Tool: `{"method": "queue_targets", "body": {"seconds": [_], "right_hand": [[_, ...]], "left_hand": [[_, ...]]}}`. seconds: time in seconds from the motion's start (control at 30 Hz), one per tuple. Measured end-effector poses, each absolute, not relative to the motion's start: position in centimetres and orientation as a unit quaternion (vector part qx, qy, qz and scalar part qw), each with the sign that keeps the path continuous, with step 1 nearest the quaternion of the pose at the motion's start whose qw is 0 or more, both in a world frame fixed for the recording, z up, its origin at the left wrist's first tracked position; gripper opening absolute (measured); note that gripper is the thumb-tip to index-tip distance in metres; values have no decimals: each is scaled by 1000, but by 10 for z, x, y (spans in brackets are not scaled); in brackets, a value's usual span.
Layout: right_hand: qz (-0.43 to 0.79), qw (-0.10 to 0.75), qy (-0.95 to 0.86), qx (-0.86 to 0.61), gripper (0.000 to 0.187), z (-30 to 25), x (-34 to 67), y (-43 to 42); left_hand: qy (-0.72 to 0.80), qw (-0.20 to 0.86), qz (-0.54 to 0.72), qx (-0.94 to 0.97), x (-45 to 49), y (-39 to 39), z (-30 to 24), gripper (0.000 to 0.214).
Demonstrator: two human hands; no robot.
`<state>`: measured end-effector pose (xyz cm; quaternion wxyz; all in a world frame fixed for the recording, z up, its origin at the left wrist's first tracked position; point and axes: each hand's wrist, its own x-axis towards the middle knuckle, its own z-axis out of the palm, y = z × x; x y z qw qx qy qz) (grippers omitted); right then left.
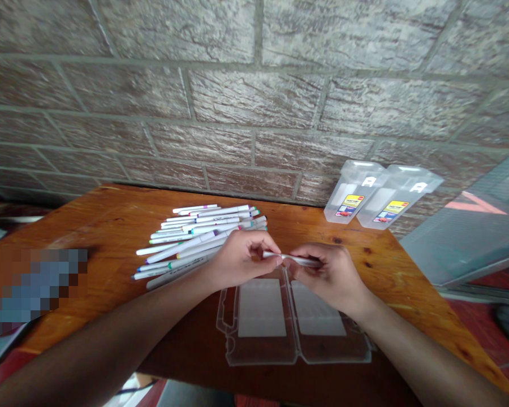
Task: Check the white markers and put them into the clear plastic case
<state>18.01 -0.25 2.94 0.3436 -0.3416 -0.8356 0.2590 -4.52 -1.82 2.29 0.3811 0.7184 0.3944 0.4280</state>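
Many markers (214, 228) are laid in a loose pile on the wooden table (377, 260), left of the middle, white-barrelled and with ends coloured purple, green, blue or black. Part of the pile is hidden by the left hand (241, 257), whose thumb and fingers are pinched together on the left end of one white marker (299, 261). That marker is held slightly aslant above the back of a clear case (263, 360), which is spread open near the table's front edge, a white sheet (261, 308) being seen in each half. The marker's right part is clasped by the right hand (331, 274). Farther right, two clear boxes (398, 198) are set side by side at the brick wall (254, 102), labelled in yellow and blue. At the far right, a glass panel (458, 243) is seen beside the table.
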Motion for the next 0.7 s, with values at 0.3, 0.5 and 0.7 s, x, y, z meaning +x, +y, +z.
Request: {"method": "queue_targets", "body": {"seconds": [0.3, 0.5, 0.7], "right_hand": [[339, 358, -800, -342, 28, 30, 177, 0], [403, 379, -758, -345, 26, 33, 178, 3], [438, 407, -724, -343, 17, 35, 180, 7]], "left_hand": [[388, 403, 428, 710, -45, -19, 23, 25], [394, 426, 445, 682, -47, -17, 27, 23], [368, 487, 484, 627, -51, -13, 31, 20]]}}
